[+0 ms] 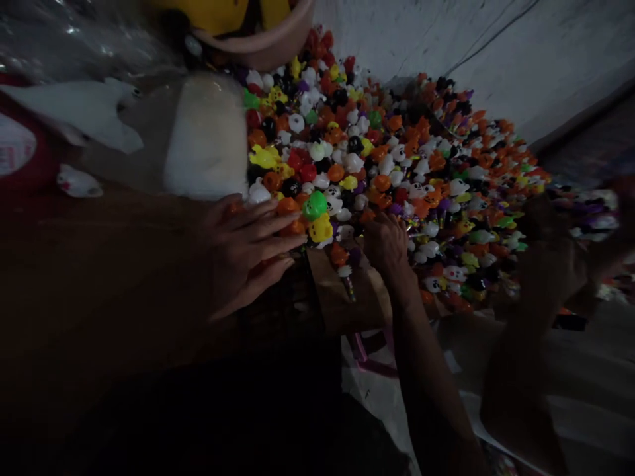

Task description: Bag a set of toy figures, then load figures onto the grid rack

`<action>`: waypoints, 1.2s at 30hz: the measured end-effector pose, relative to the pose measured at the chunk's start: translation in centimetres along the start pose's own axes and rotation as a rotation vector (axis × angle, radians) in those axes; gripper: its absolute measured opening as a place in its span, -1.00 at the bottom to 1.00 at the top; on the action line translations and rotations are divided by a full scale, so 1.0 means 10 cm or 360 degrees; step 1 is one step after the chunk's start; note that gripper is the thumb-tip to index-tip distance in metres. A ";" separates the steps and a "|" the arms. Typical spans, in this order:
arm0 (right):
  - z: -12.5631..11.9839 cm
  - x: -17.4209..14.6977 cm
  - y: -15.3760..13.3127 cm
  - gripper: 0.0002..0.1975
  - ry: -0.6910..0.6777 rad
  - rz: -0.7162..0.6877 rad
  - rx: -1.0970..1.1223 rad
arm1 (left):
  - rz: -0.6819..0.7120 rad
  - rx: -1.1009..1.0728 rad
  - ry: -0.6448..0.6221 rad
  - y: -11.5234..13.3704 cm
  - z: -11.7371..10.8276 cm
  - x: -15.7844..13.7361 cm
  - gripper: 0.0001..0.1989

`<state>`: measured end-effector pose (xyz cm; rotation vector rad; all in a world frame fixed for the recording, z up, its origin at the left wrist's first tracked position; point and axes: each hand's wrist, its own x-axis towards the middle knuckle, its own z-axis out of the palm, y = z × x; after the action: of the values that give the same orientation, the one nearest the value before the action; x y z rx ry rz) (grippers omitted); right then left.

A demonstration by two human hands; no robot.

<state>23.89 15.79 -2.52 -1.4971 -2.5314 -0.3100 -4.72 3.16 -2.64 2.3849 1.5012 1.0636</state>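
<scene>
My left hand (253, 248) lies at the near left edge of a big heap of small figure-topped toys, its fingers stretched out and apart. Orange toys show beside and under those fingers. Just past the fingertips are a green toy head (314, 206) and a yellow toy head (321, 228). Among the toys to the right, my right hand (387, 243) reaches down with curled fingers; its fingertips and anything in them are hidden. Between the hands, an orange-topped toy with a patterned stick (342, 261) lies on brown cardboard (330, 304).
Left of the heap stand a wrapped white stack (206, 139) and a white toy figure (78, 182). A pink tub (268, 46) with yellow things sits behind. Another person's hand (558, 268) works at right. A pink stool (372, 363) is below the cardboard.
</scene>
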 end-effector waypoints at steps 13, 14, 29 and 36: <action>-0.02 0.06 0.06 -0.60 0.0054 -0.0012 0.0095 | 0.0026 -0.0018 0.0114 0.05 -0.01 0.01 -0.65; -0.08 0.02 0.04 -0.61 0.0091 -0.0063 0.0147 | 0.0058 0.0004 0.0111 0.05 0.00 0.00 -0.65; -0.10 -1.07 -0.89 -0.83 0.0169 0.0430 0.1600 | -0.0191 0.0182 -0.0291 0.10 -0.17 0.06 -0.56; 0.22 -0.72 -1.31 -0.61 0.0236 0.0554 0.1942 | -0.0190 0.0167 -0.0255 0.11 -0.14 0.07 -0.56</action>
<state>15.70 4.15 -7.62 -1.2026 -1.6302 0.9494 -4.59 2.83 -0.73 2.3487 1.6551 0.7670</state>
